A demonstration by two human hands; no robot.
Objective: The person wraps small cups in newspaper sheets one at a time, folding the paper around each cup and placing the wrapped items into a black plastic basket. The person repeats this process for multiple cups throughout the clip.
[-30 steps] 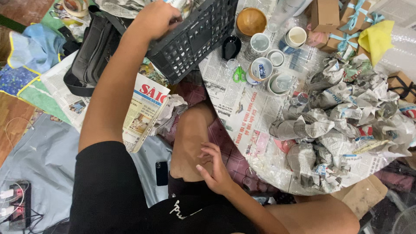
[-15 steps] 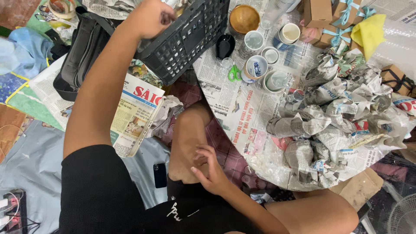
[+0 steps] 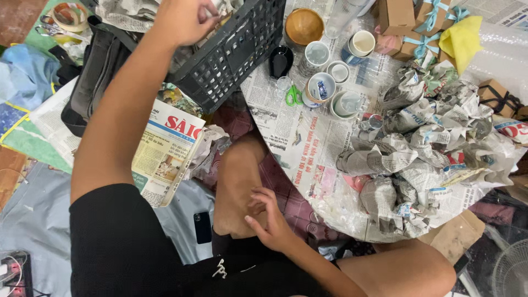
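Left hand: the left hand (image 3: 184,19) is raised at the top of the view, over the near rim of the black plastic crate (image 3: 242,49); its fingers are curled in and appear pinched on a bit of crumpled newspaper (image 3: 220,8), though what exactly they grip cannot be told.
Crate: tilted, slatted, lying just beside the table edge, directly under and to the right of that hand, with wads of paper inside.
Right hand: the right hand (image 3: 269,217) lies low in the view on the person's bent knee (image 3: 236,187), fingers loosely spread and touching the skin, holding nothing.
Distance from crate: the right hand is well apart from it, the whole folded leg between them.
Table: a round table (image 3: 308,159) covered in newspaper sheets stands to the right of the knee.
On the table: a wooden bowl (image 3: 303,26), several white cups (image 3: 322,85), green-handled scissors (image 3: 292,96), and a heap of newspaper-wrapped bundles (image 3: 423,143) toward the far right.
Floor, left: a folded newspaper (image 3: 168,151) beneath the left forearm, a dark bag (image 3: 91,82) next to it, and a black phone (image 3: 202,227) near the thigh.
Top right: small brown boxes with blue ribbon (image 3: 423,16) and a yellow cloth (image 3: 462,38).
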